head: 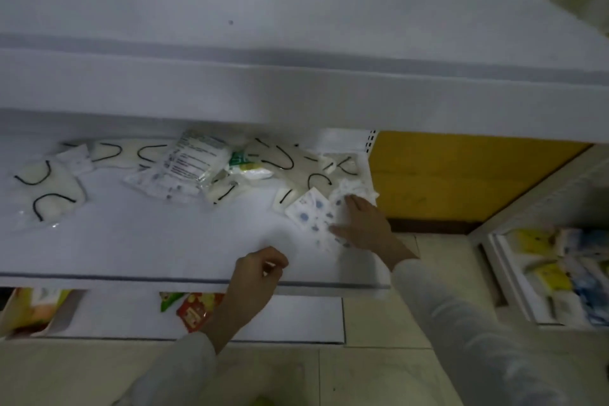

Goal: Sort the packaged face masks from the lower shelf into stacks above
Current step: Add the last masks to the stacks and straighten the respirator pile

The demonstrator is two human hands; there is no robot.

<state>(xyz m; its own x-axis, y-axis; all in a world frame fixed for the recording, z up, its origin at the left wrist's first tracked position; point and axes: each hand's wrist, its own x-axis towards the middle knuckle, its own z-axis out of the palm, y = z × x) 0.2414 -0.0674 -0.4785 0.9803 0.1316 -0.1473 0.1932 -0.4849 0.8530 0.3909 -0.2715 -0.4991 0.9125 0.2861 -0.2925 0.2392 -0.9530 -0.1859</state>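
My right hand (362, 224) lies flat-fingered on the blue-dotted mask packet (311, 212) by the shelf's (164, 241) right end, bare room leftward, my left hand (260, 273) curls at the front lip, too blurry to say if it's holding anything.

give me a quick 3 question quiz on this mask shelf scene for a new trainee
1. True or false: the right hand rests on the blue-dotted mask packs.
2. Multiple choice: the panel to the right of the shelf is A) yellow B) red C) black.
3. Fill in: the left hand, fingers curled, is near the shelf's ___ edge.

Key: 1 true; 2 A; 3 front.
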